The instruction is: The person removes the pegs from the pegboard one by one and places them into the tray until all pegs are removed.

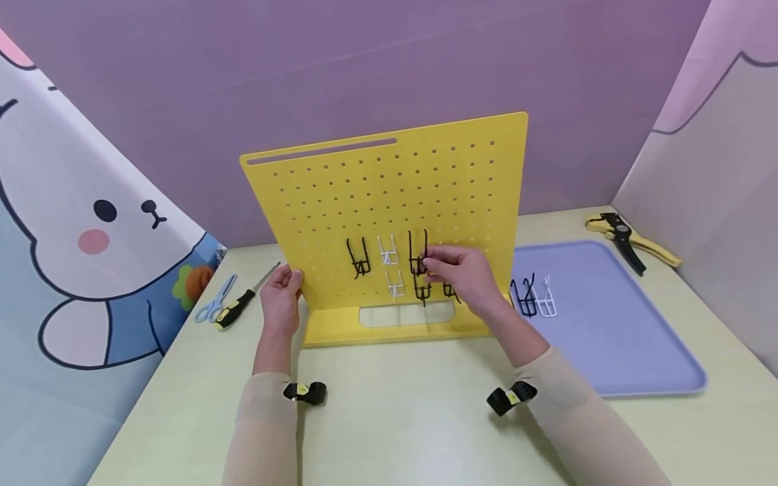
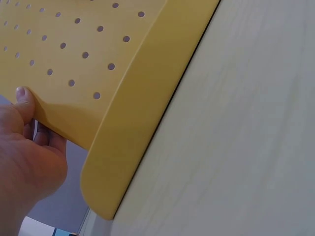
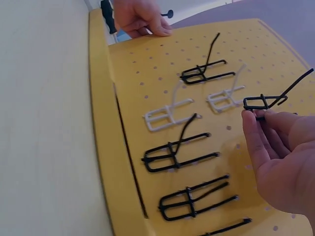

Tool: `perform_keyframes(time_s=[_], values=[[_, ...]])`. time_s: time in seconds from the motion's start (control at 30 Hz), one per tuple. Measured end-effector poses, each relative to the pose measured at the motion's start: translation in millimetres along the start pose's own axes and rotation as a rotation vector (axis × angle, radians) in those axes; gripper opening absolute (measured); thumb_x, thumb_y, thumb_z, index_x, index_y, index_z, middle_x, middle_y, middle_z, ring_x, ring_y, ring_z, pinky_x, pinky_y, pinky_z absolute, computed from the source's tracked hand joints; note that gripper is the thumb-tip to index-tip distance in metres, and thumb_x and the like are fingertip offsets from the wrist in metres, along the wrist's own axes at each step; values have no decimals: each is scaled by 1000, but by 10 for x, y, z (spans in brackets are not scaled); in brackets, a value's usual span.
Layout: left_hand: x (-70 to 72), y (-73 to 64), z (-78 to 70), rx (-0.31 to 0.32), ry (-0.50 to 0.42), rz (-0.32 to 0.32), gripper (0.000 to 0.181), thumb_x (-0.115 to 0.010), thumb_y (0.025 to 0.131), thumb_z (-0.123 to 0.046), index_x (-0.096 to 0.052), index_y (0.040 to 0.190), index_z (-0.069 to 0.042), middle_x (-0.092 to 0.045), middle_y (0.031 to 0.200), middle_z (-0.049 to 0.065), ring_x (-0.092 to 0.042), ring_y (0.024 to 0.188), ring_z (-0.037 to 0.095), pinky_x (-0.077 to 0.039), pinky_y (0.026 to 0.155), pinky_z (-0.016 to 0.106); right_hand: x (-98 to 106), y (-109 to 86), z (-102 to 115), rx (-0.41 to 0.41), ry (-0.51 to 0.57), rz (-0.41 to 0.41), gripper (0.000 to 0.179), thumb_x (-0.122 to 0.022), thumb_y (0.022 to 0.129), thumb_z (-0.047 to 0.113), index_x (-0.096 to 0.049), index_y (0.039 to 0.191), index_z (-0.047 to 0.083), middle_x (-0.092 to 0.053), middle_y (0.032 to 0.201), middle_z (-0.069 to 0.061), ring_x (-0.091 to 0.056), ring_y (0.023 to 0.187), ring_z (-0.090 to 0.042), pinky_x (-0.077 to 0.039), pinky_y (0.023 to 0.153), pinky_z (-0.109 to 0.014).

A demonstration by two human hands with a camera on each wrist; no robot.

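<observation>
Starting big: watching a flat yellow perforated pegboard (image 1: 379, 214), standing on a pale wood-look table (image 1: 389, 418), likely rigid and light enough to rock, best steadied by an edge. Gripped there, at the left edge, by the left hand (image 1: 281, 297), with the thumb in front. Down to small: spotting a black bent-wire hook (image 3: 264, 102) pinched in the right hand (image 3: 288, 157) before the pegboard's lower half (touching or not, can't tell), near a white wire hook (image 3: 227, 94). Probably feather-light, stiff, slick; best taken by its U-shaped end, leaving the prongs free.

Black wire hook (image 3: 265, 102) between right-hand fingers (image 3: 257, 140), near an upright yellow pegboard (image 1: 389, 192)
</observation>
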State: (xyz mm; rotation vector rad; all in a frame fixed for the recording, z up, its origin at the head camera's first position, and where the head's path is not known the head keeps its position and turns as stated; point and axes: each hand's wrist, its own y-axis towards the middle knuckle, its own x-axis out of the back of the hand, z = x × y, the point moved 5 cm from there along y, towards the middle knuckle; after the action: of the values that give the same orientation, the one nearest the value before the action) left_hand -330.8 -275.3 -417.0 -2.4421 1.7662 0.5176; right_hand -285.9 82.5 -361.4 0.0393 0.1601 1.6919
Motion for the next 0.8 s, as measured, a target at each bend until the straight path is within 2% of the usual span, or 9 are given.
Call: perform_keyframes(time_s=[0.13, 0.27, 0.4, 0.63, 0.8], values=[[-14, -32, -17, -2, -1, 5, 16, -65, 97, -1, -72, 97, -14, -71, 85, -1, -67, 79, 9, -56, 78, 21, 109, -49, 84, 22, 2, 23, 29, -66, 98, 2, -64, 125, -9, -69, 117, -18, -71, 94, -41, -56, 88, -49], [-32, -63, -55, -2, -10, 13, 18, -64, 97, 1, -73, 95, -14, -70, 83, -1, -67, 78, 9, -57, 77, 22, 263, -125, 155, 21, 3, 20, 32, -64, 100, 3, -61, 128, -11, -70, 116, -15, -73, 90, -30, -56, 88, -48], [-11, -62, -64, -5, -11, 6, 17, -65, 97, 1, -73, 95, -13, -71, 82, -1, -67, 77, 9, -57, 77, 22, 408, -209, 195, 17, -36, 10, 33, -62, 101, 5, -60, 130, -11, -69, 117, -13, -74, 86, -24, -56, 88, -45], [17, -11, 2, -20, 2, -5, 13, -67, 96, -3, -73, 97, -14, -72, 85, -1, -67, 79, 9, -56, 76, 22, 671, -368, 219, 11, -146, 1, 34, -64, 101, 14, -61, 129, -7, -72, 114, -6, -74, 88, -28, -58, 85, -38], [9, -14, 6, -28, 8, 1, 13, -67, 97, -4, -74, 97, -14, -72, 84, -2, -67, 78, 8, -56, 74, 21, 776, -457, 252, 36, -185, 2, 33, -64, 101, 10, -61, 126, -11, -72, 110, -6, -74, 86, -27, -59, 81, -37]])
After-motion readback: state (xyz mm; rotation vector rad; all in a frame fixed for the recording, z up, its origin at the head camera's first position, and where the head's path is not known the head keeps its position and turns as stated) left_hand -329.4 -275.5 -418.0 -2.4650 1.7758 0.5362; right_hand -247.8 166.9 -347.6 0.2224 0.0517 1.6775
